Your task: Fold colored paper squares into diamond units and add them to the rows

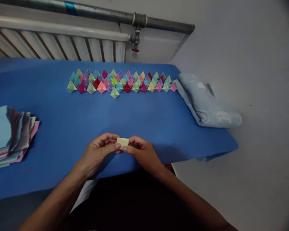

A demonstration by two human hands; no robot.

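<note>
Pinching a small pale yellow folded paper piece [122,141] with both your left hand [100,150] and right hand [141,151], fingers clamped on it | low over the blue cloth-covered worktop [139,118] near edge | rows of colourful folded paper pyramids [121,81] well behind.

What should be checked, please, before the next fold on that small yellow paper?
1. Paper pinched by both hands: ok.
2. Left hand and right hand meet over the blue board: ok.
3. Edges of the paper lined up: cannot tell, too small.
4. Sheet stack lying at the left: ok.
5. Finished pieces in rows at the far side, apart from the hands: ok.
6. Cloth roll away from the hands: ok.
</note>
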